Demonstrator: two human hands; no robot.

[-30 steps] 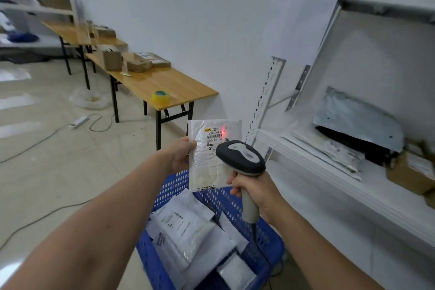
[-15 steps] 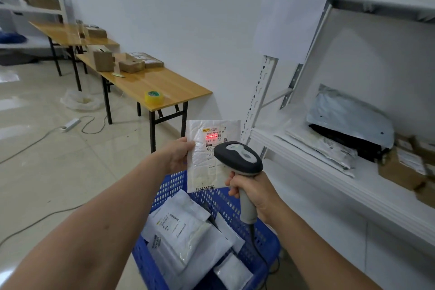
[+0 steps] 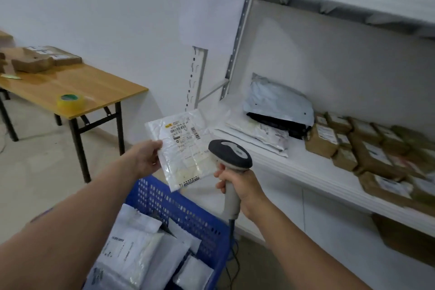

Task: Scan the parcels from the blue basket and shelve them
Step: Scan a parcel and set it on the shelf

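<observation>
Left hand [image 3: 147, 160] pinches one flat, crinkled white plastic parcel [image 3: 186, 148] by its edge, just above the far rim of the perforated blue basket [image 3: 179, 209]. Right hand [image 3: 244, 186] is wrapped round the grey handle of one dome-headed scanner [image 3: 229, 155], also above that rim. At least four smooth white mailers [image 3: 131, 242] lie inside the basket, and to its right a white shelf [image 3: 306, 169] carries many brown cardboard boxes [image 3: 367, 148].
</observation>
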